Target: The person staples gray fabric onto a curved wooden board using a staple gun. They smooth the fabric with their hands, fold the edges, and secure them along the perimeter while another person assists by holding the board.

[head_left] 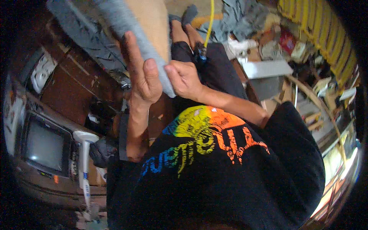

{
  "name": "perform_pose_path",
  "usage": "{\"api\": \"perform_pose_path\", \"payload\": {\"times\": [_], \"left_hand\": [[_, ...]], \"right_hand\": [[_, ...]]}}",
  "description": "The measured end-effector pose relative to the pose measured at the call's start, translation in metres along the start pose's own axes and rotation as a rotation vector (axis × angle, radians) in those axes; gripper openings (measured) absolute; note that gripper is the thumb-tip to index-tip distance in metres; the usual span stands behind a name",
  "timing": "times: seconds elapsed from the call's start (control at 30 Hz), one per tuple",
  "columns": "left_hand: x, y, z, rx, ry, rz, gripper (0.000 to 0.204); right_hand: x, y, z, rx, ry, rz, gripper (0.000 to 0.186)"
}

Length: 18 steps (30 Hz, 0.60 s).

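Observation:
A tan, flat-looking piece (pixel 149 19) rises toward the top edge of the view, slightly blurred. Grey fabric (pixel 126 28) runs along its left side and narrows to a corner near my chest. My right hand (pixel 186 78) is closed on the fabric at that lower corner, thumb on top and fingers curled. Along the fabric's left border lies my left hand (pixel 143 76), its visible fingers stretched out and its thumb raised apart. Some of the left fingers are hidden. The upper end of the tan piece runs out of view.
On the left, an old television (pixel 46 143) and a white stand-like object (pixel 86 161) are close by. A yellow hose or cable (pixel 210 27) hangs ahead. Scraps and a white flat box (pixel 268 69) crowd the right, below yellow corrugated material (pixel 320 34).

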<state>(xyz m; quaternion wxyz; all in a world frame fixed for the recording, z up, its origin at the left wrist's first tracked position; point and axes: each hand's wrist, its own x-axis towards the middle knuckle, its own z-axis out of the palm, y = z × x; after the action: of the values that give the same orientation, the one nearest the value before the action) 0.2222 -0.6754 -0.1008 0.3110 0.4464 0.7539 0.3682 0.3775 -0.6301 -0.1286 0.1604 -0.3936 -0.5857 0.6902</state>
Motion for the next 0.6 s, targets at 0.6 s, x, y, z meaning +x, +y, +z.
{"api": "perform_pose_path", "payload": {"times": [0.6], "left_hand": [[-0.002, 0.043, 0.007, 0.572, -0.212, 0.031, 0.101]], "right_hand": [[-0.032, 0.205, -0.042, -0.911, -0.551, -0.044, 0.036]]}}
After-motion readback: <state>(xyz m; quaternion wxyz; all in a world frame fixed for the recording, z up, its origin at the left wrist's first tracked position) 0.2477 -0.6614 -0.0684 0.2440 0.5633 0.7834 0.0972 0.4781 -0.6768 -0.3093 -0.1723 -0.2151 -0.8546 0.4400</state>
